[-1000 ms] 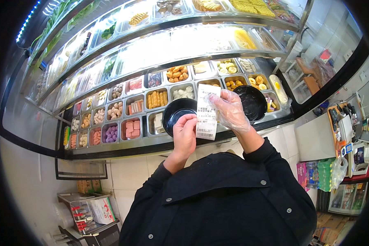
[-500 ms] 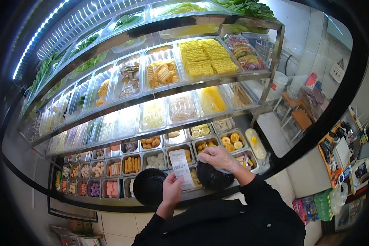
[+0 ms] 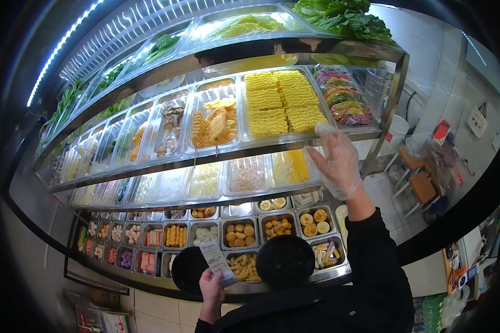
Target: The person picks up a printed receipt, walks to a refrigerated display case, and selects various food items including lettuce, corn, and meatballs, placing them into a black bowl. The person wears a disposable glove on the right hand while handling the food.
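Observation:
A printed paper slip (image 3: pixel 216 260), like a receipt, is pinched in my bare left hand (image 3: pixel 211 284) at the counter's front edge. It overlaps one black bowl (image 3: pixel 184 273). A second black bowl (image 3: pixel 285 259) sits to the right, apart from both hands. My right hand (image 3: pixel 339 164), in a clear plastic glove, is raised in front of the shelf with its fingers apart and nothing visible in them. Its fingertips are by the near right corner of a tray of yellow instant noodle blocks (image 3: pixel 283 102); whether they touch it I cannot tell.
A metal shelf rail (image 3: pixel 222 150) runs across below the noodle tray. Bagged colourful noodles (image 3: pixel 344 97) stand to its right, fried pieces (image 3: pixel 215 122) to its left. Below are metal pans with egg halves (image 3: pixel 315 222) and brown balls (image 3: pixel 240 235). Leafy greens (image 3: pixel 344 19) top the shelf.
My right hand has left the right-hand bowl and risen to the noodle tray. My left hand has moved left and down with the slip. The view has shifted a little.

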A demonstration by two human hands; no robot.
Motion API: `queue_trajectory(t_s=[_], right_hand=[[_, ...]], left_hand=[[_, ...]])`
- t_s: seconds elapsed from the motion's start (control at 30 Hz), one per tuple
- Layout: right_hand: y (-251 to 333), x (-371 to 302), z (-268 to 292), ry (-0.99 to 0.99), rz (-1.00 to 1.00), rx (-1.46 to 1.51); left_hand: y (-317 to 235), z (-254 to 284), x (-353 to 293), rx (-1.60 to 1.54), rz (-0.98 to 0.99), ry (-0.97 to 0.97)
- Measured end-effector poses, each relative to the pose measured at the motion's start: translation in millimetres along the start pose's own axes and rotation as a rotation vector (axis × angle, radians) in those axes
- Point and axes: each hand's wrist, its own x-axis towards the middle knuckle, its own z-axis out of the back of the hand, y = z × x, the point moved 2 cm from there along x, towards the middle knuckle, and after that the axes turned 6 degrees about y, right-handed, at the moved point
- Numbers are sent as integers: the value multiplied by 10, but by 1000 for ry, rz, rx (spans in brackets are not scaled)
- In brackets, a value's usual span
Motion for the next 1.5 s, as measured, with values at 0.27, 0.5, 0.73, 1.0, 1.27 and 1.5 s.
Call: queue_trajectory(t_s=[0.27, 0.5, 0.73, 1.0, 1.27, 1.5], right_hand=[[-198, 504, -484, 238, -151, -368], [-290, 582, -613, 312, -184, -339], [-305, 676, -639, 425, -242, -351], [-319, 692, -638, 360, -299, -241], [-140, 704, -444, 254, -310, -129], [-145, 534, -144, 51, -471, 247]], left_hand=[[-64, 116, -9, 23, -34, -23], [-186, 348, -121, 11, -46, -54], [-252, 658, -231, -5, -57, -63], [-294, 904, -315, -30, -70, -83], [-301, 1027, -332, -18, -59, -136], [-287, 1064, -299, -8, -56, -124]])
